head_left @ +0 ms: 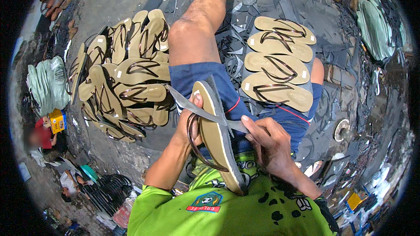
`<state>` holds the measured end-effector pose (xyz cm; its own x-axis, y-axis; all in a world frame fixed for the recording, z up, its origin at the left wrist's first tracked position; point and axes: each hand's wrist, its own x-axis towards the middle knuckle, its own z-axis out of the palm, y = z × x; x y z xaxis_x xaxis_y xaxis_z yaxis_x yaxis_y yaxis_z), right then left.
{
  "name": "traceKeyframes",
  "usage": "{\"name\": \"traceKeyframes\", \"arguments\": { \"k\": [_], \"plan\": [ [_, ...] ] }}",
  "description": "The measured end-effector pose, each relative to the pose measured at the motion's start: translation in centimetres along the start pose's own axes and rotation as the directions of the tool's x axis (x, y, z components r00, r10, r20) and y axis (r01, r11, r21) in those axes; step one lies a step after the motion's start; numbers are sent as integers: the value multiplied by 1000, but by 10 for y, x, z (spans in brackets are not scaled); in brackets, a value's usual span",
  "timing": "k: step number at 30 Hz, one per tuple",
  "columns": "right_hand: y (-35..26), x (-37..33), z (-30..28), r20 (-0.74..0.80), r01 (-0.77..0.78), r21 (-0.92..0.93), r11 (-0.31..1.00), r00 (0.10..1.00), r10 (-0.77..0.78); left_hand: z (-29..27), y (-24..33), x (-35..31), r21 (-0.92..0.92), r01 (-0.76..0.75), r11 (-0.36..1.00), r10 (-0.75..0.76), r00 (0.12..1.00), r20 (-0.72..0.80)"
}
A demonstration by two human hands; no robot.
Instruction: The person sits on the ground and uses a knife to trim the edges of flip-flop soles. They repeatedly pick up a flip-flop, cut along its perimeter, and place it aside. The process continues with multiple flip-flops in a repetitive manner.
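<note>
My left hand (189, 124) is closed around a tan sandal (214, 142) with brown thong straps, held tilted across my lap. Its sole edge looks pale, and a dark flap of sheet (214, 88) sticks out past the edge at the toe end. In my right hand (272, 142), closed at its narrow end, is a long grey knife (202, 110). The blade lies across the sandal at the strap, its broad tip pointing up and left past my left thumb. I cannot tell whether the blade touches the sole edge.
Left of my leg is a heap of similar sandals (140, 71). Several more sandals (278, 67) lie in a row on a grey sheet over my other leg. Dark scraps (236, 59) litter the floor. Pale green bundles (48, 85) and a yellow box (57, 121) beside a person stand further out.
</note>
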<state>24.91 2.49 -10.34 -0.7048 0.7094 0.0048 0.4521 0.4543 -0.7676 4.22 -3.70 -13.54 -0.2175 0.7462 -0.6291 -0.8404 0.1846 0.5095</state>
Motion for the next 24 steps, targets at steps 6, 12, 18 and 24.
{"name": "traceKeyframes", "arguments": {
  "k": [6,12,18,24],
  "plan": [
    [-14,30,0,-19,-20,-29,999,1000,19,-7,7,5,-168,104,980,-70,978,195],
    [-9,51,-11,67,-9,57,998,998,5,-4,9,7,-107,131,985,-101,962,253],
    [27,7,-18,24,-26,7,1000,999,26,-3,7,12,-167,148,975,-98,955,279],
    [26,46,-35,104,-64,24,998,993,61,6,19,20,-18,203,979,-188,934,303]
  ]
}}
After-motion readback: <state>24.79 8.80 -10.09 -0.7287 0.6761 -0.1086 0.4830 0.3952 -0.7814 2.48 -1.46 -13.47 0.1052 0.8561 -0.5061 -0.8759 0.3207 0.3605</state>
